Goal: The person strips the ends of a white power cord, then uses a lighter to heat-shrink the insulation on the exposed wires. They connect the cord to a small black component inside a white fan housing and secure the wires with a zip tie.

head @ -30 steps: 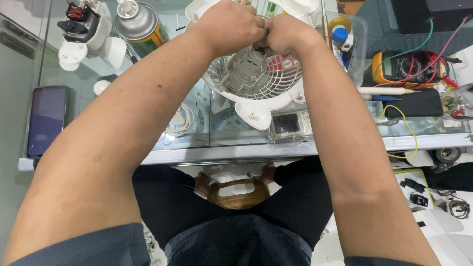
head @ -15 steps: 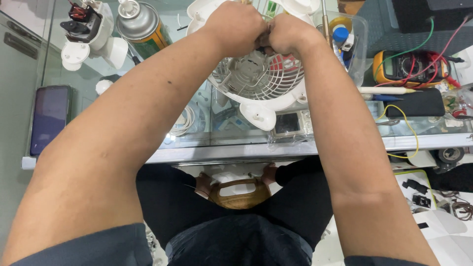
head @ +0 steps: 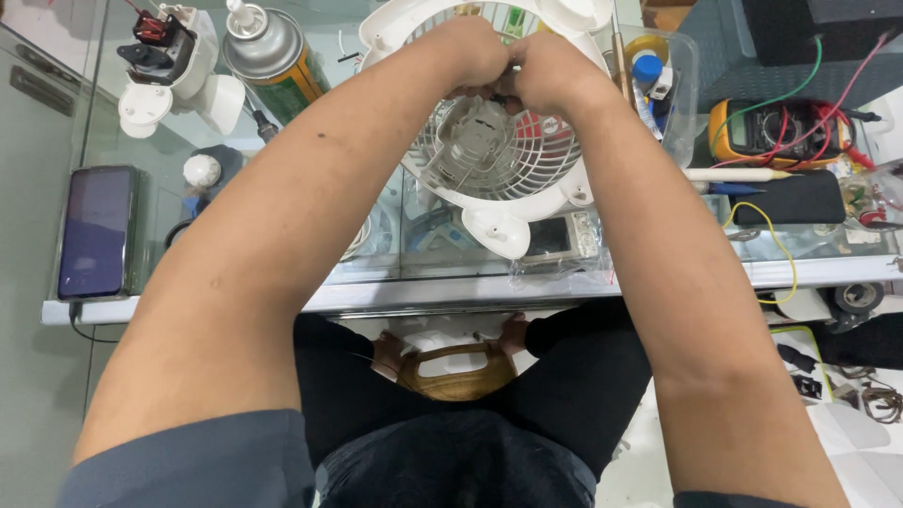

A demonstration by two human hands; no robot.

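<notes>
A white round fan housing [head: 489, 155] with a grille lies on the glass tabletop [head: 310, 273], its grey motor mount [head: 470, 136] facing up. My left hand [head: 470, 52] and my right hand [head: 550, 75] meet over the upper part of the mount, fingers pinched together on something small and dark there. What they pinch is hidden by the fingers. Both forearms reach in from the bottom of the view.
A spray can [head: 268, 52] and a white motor part with a copper coil [head: 165, 56] stand at the back left. A dark phone [head: 94, 230] lies at the left edge. A yellow multimeter [head: 776, 127] with red and green leads, a pen [head: 734, 174] and a clear tub [head: 658, 75] sit right.
The view has shifted slightly, so the fan and hands sit a little lower in frame. The hands stay pinched together over the motor mount.
</notes>
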